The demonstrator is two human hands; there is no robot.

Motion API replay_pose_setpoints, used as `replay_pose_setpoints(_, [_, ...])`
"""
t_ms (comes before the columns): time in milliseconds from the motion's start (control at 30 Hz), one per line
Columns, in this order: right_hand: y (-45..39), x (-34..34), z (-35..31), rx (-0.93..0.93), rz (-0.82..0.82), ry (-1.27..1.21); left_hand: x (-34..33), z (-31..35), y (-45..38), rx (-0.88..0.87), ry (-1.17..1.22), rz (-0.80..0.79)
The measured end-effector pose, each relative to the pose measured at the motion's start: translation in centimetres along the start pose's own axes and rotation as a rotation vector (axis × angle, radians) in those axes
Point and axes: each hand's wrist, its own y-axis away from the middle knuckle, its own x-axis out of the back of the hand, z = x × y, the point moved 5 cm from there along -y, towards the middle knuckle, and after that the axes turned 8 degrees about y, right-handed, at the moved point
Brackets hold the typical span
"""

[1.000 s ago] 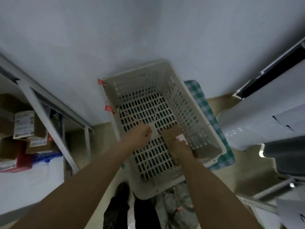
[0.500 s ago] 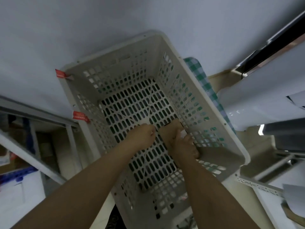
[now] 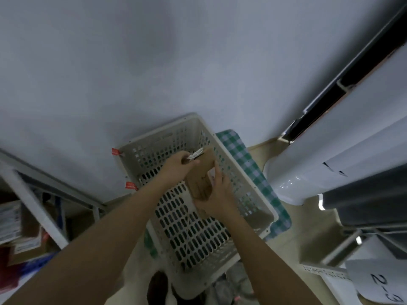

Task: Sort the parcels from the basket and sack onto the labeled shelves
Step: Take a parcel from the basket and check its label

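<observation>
A small brown cardboard parcel with a white label is held above the white perforated plastic basket. My left hand grips its upper left end, fingers curled over the labelled edge. My right hand grips its lower right side from beneath. The basket's floor shows bare beneath the parcel. A green-and-white checked sack lies along the basket's right side. On the right stands a white shelf with a paper label reading 2-3.
A metal shelf rack at the left holds boxed parcels. White and grey bagged parcels fill the right shelves. A grey wall rises behind the basket. My dark shoe stands at the basket's near end.
Both hands were down on the basket floor around the parcel; they have now lifted it up out of the basket. The view has pulled back and up.
</observation>
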Motion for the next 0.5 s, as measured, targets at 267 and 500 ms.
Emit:
replay_pose_setpoints(267, [5.1,8.9,-2.0,-0.228,0.456,-0.535,5.2,5.8,6.6,-0.066,0.555,0.224])
replay_pose_setpoints(500, [6.1,11.4,-4.6,-0.111,0.328,-0.785,6.7,8.6,9.4,-0.159,0.739,0.206])
